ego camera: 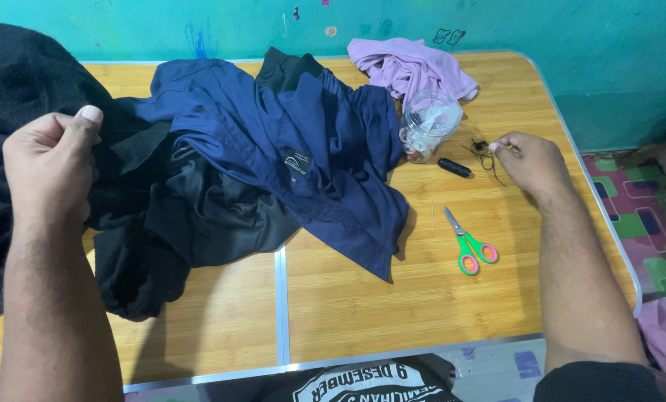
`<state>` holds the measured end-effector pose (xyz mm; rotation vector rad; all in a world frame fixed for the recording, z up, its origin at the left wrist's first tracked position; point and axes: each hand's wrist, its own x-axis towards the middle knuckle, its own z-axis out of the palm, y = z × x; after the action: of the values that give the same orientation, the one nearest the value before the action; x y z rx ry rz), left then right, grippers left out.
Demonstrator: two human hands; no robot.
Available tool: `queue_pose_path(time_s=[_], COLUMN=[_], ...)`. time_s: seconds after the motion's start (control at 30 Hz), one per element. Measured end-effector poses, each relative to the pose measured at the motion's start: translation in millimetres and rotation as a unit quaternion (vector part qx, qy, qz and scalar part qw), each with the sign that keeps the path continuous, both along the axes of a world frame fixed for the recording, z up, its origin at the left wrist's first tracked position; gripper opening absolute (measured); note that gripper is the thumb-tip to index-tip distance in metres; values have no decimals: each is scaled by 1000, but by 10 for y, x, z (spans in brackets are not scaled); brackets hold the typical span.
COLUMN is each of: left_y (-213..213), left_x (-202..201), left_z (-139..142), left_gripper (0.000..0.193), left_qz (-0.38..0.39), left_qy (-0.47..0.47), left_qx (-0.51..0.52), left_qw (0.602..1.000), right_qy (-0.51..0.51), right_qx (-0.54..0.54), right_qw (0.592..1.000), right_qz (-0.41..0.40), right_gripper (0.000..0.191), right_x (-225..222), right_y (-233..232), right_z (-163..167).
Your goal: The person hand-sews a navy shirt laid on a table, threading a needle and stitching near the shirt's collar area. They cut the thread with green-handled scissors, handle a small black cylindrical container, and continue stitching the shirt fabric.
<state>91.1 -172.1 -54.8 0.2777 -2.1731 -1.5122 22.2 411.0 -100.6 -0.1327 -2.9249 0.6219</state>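
Left hand (50, 160) fisted, gripping soft black cloth (20, 82). Crumpled navy shirt (303, 141) piled mid wooden tabletop (348, 313). Clear glass jar (428, 123) on its side, pale stuff inside, unclear what. Black thread spool (454, 167) beside it. Green-handled scissors (468, 244) lie flat. Right hand (530, 160) pinches tangled black thread (485, 155). Lilac cloth (411, 67) behind.

Left hand (50, 160) clutches black cloth (20, 82); right hand (530, 160) pinches black thread (484, 158)
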Motion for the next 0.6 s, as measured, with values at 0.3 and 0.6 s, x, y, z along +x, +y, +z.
queue_pose_path(time_s=[0.3,0.6], left_y=[-10,-51], left_x=[75,107], left_z=[13,-39], left_gripper=[31,32], left_qz=[-19,-23], left_qy=[8,11], left_qx=[32,38], left_qw=[999,999], right_qy=[153,197], right_qx=[296,410], right_qw=[943,888], right_qz=[15,-74], right_gripper=[17,16], right_x=[59,98], right_y=[50,69], right_z=[-78,-23])
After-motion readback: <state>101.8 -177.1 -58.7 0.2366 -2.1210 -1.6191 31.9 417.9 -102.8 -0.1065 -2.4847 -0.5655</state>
